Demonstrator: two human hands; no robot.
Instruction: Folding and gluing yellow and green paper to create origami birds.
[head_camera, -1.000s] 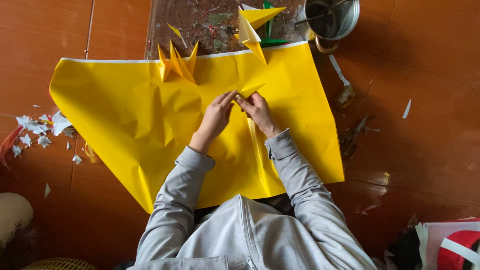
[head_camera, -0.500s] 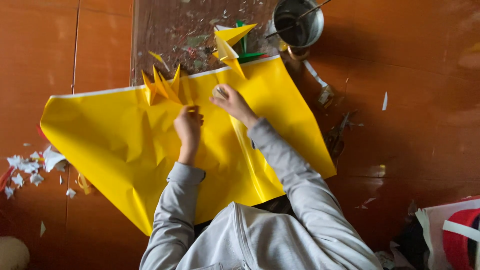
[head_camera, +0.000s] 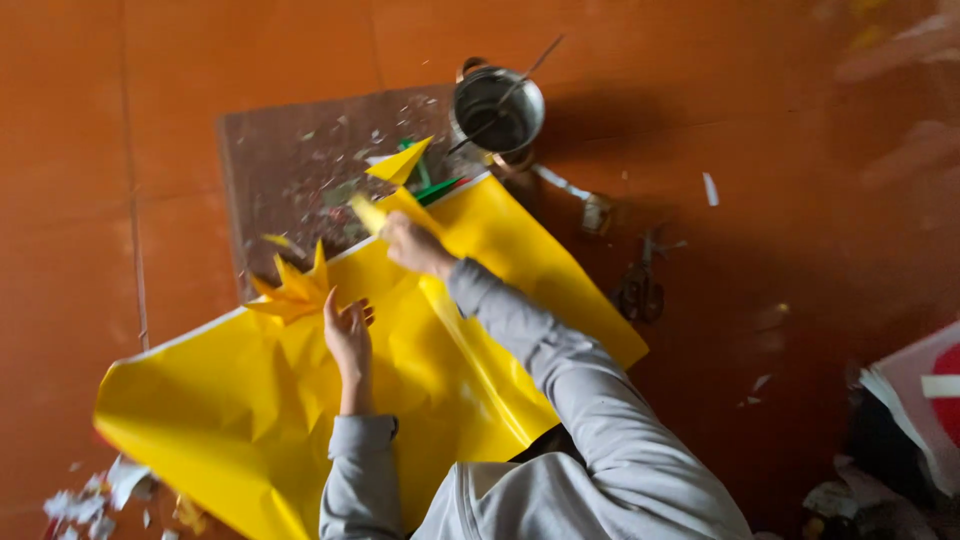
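Left hand (head_camera: 348, 335): open, flat on the large yellow paper sheet (head_camera: 230, 400), beside folded yellow paper star (head_camera: 293, 290).
Right hand (head_camera: 408, 243): closed, pinching sheet's far edge.

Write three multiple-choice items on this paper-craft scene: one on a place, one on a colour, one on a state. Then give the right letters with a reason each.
1. Where does the metal pot stand?
A. Beyond the far corner of the sheet
B. On the person's lap
C. On the middle of the sheet

2. What colour is the big paper sheet?
A. Blue
B. Yellow
C. White

3. How is the left hand?
A. Closed round scissors
B. Open, resting on the sheet
C. Inside the pot

Answers:
1 A: the pot sits on the floor past the sheet's far corner.
2 B: the sheet is bright yellow.
3 B: its fingers are spread beside the folded yellow star, while the right hand reaches the far edge.
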